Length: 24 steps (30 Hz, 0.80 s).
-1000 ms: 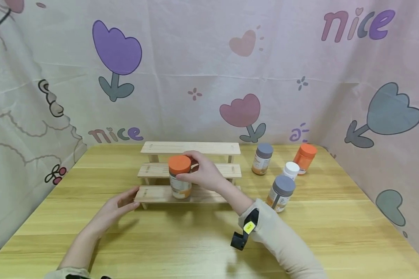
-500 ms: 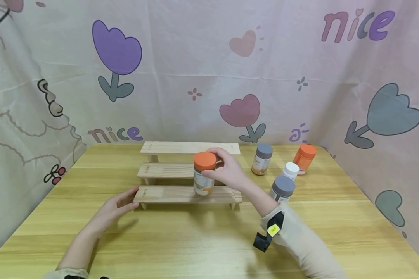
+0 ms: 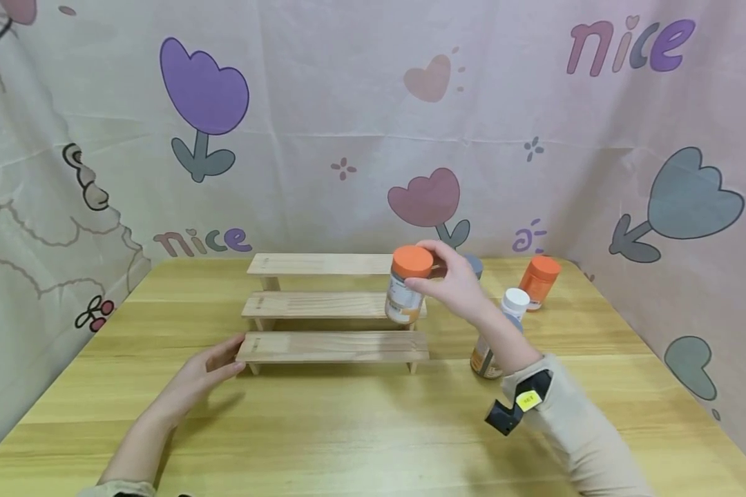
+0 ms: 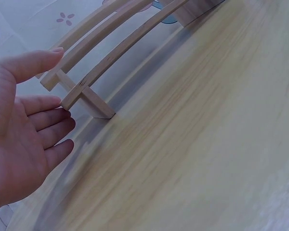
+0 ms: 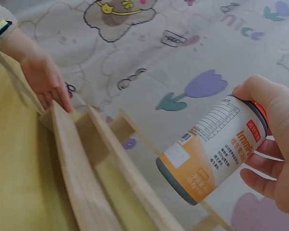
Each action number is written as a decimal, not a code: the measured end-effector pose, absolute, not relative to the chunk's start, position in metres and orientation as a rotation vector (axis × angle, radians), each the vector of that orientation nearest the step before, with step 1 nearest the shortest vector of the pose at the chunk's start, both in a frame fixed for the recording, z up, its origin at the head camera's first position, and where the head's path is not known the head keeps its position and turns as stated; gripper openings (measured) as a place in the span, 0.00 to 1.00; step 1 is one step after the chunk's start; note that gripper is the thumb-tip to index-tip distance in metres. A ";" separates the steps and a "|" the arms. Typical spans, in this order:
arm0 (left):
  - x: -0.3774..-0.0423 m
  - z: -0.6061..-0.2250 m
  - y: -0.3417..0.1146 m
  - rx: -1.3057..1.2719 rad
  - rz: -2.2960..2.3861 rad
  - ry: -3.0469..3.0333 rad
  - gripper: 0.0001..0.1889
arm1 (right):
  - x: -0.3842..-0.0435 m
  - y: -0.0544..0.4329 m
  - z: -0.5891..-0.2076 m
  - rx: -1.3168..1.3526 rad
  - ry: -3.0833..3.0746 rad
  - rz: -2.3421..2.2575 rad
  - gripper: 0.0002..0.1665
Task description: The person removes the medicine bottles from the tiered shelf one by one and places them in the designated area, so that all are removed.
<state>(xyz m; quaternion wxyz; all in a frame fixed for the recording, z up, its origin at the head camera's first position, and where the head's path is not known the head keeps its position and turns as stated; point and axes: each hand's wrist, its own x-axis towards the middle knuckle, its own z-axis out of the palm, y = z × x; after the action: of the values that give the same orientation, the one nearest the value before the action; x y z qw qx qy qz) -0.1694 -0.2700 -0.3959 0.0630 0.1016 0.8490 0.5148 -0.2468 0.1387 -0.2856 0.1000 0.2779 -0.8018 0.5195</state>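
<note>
In the head view, my right hand (image 3: 456,283) holds a supplement bottle (image 3: 404,301) with an orange lid, thumb and fingers around its upper part. The bottle is slightly tilted, in the air in front of the right end of a three-step wooden shelf (image 3: 329,347). Its white and orange label (image 5: 221,144) and grey base show in the right wrist view. My left hand (image 3: 202,376) is at the left end of the lowest board, fingers loosely extended. In the left wrist view, the left hand's fingertips (image 4: 55,102) are at that board's corner.
Right of the shelf stand an orange bottle (image 3: 539,284), a white-capped bottle (image 3: 515,301) and a grey-capped bottle (image 3: 486,362) partly covered by my right forearm. Another grey lid (image 3: 475,266) peeks out behind my right hand. A printed cloth (image 3: 323,103) hangs behind the table.
My right hand has carried the orange-lidded bottle rightward along the lowest board and up off it. The bottle now tilts a little. My left hand has stayed at the shelf's end.
</note>
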 end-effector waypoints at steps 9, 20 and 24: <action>-0.169 -0.399 -0.269 0.300 1.553 2.581 0.34 | -0.246 0.177 -0.273 0.690 -2.391 1.492 0.30; -0.171 -0.402 -0.270 0.312 1.588 2.558 0.34 | -0.237 0.224 -0.265 0.473 -2.370 1.363 0.30; -0.171 -0.402 -0.270 0.309 1.587 2.553 0.34 | -0.232 0.243 -0.266 0.408 -2.356 1.346 0.29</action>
<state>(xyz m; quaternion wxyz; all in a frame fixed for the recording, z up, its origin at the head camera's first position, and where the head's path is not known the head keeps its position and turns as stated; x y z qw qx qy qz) -0.1706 -0.2696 -0.4016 0.0596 0.1021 0.8433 0.5243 -0.2324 0.2434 -0.2656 0.1975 0.1458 -0.8416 0.4810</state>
